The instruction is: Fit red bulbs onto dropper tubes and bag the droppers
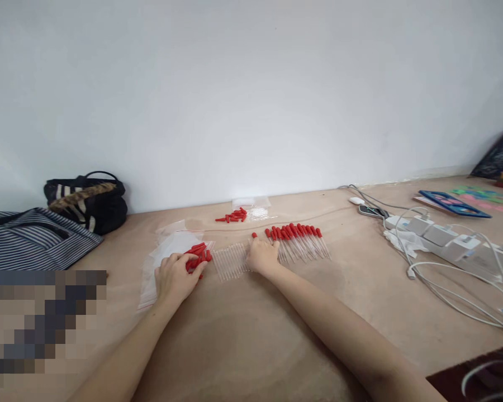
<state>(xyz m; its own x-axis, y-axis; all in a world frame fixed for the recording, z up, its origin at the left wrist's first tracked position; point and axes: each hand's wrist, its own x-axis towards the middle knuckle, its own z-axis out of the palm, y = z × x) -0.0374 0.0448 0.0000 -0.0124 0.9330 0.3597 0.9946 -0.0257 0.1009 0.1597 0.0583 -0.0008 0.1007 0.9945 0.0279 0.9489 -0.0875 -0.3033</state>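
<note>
My left hand [176, 277] rests at a pile of red rubber bulbs [199, 252], its thumb and fingers apart and touching the pile's near side. The pile lies on clear plastic bags [167, 245]. My right hand [263, 255] is closed, with a red-tipped dropper [254, 235] showing just beyond its fingers; its grip is partly hidden. Left of that hand, several bare glass tubes [230, 261] lie side by side. To its right is a fanned row of glass droppers [299, 237] with red bulbs on their far ends.
Against the wall lie more red bulbs [232, 216] and a clear bag of tubes [257, 209]. A black bag [104, 206] and a striped bag [37, 240] sit left. On the right are white chargers [440, 237], loose cables [448, 268] and a blue frame [455, 204].
</note>
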